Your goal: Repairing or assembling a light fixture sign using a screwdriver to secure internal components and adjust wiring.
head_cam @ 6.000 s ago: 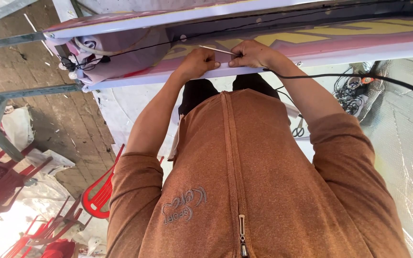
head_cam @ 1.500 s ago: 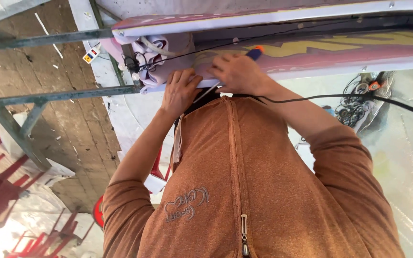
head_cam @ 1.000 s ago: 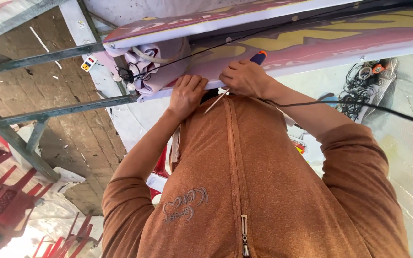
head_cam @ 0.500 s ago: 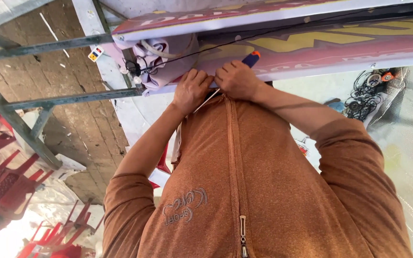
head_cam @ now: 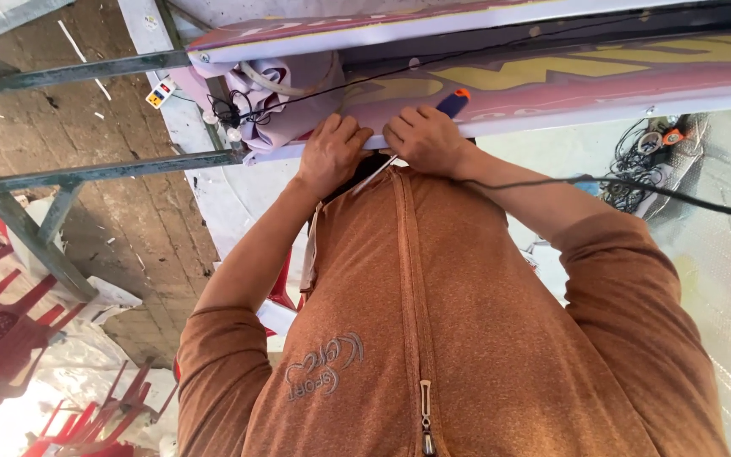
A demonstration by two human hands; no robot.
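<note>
- Two hands work at the near edge of a long pink-and-yellow sign panel [head_cam: 552, 80].
- Right hand [head_cam: 426, 140]: fingers clenched around a blue-and-orange-handled tool [head_cam: 453, 103], pressed against the panel edge.
- Left hand [head_cam: 332, 154]: fingers curled, resting on the same edge, just beside the right.
- Black cable [head_cam: 636, 184] crosses the right forearm.
- Red chairs [head_cam: 2, 322] stand below, well apart.

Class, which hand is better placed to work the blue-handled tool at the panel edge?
The right hand: its grip already holds the blue-handled tool at the white panel edge. The left hand rests against that edge.
</note>
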